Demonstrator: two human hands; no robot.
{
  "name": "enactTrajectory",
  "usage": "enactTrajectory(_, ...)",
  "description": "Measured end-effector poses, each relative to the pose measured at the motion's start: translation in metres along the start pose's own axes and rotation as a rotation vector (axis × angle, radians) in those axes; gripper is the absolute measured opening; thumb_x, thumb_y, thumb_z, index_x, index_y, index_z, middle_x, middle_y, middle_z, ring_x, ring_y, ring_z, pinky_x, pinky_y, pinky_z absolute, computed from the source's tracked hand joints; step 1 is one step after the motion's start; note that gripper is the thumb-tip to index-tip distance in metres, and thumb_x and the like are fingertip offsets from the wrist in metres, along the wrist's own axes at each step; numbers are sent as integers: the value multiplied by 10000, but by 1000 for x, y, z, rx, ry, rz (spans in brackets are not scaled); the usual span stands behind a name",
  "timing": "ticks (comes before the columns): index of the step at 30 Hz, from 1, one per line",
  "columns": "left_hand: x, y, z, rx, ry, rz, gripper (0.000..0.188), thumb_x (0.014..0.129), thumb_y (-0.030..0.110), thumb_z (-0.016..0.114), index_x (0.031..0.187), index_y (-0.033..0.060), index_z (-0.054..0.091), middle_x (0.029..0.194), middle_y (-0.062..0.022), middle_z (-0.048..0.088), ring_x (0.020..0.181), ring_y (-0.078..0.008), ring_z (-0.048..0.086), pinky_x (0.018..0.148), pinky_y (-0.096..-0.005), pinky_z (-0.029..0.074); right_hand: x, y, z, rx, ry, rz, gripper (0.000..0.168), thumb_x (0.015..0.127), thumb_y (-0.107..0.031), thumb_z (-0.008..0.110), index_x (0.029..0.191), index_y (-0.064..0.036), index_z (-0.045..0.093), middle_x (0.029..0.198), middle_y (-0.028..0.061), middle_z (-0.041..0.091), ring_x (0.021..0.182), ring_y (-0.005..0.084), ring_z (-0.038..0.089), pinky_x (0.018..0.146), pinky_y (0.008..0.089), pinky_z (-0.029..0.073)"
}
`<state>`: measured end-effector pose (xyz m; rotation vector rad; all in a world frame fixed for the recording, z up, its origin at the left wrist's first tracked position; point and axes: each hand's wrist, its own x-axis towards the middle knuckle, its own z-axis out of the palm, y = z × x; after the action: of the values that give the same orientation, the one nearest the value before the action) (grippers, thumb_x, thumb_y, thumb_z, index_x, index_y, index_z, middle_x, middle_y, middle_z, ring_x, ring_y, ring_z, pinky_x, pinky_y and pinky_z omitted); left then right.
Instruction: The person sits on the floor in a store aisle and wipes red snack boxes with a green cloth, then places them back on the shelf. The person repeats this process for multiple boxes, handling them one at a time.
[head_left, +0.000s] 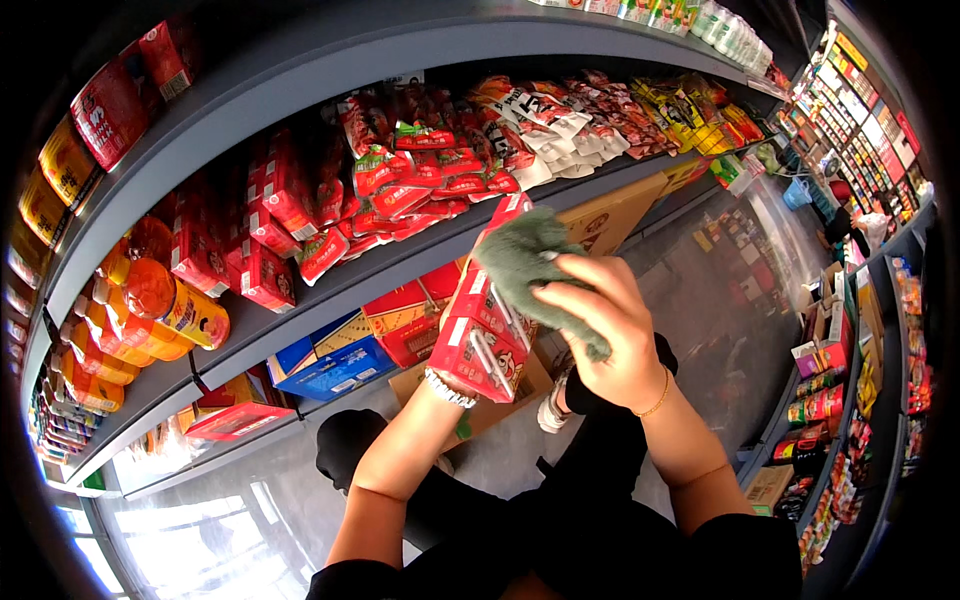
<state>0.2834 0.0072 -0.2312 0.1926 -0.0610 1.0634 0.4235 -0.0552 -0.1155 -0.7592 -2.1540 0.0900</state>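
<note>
My left hand, mostly hidden behind them, holds a row of red drink cartons with white straws on their sides, tilted in front of the shelf. A grey-green cloth is gripped in my right hand and lies over the upper right part of the cartons. Behind them, red snack pouches are heaped on the middle shelf. More red cartons stand to the left of the pouches.
Orange drink bottles stand at the left of the grey shelf. Below are a blue box and cardboard boxes. White and yellow packets fill the shelf's right part. Another stocked shelf runs along the right; a person is far off.
</note>
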Motion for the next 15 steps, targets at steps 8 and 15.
enactTrajectory(8,-16,0,14,-113,-72,-34,540,913,337,421,1362,50,333,1334,-157,421,1216,-281,440,1013,-422,385,42,-47,5,-27,-641,-355,188,730,-145,580,890,-50,603,994,85,557,882,240,526,693,347,491)
enactTrajectory(15,-21,-5,20,-151,-103,-62,671,887,481,409,1401,70,274,1391,-165,360,1267,-301,385,1058,-451,316,87,-22,2,-104,-857,-305,75,694,-65,602,765,-51,585,830,58,524,848,247,514,661,365,484)
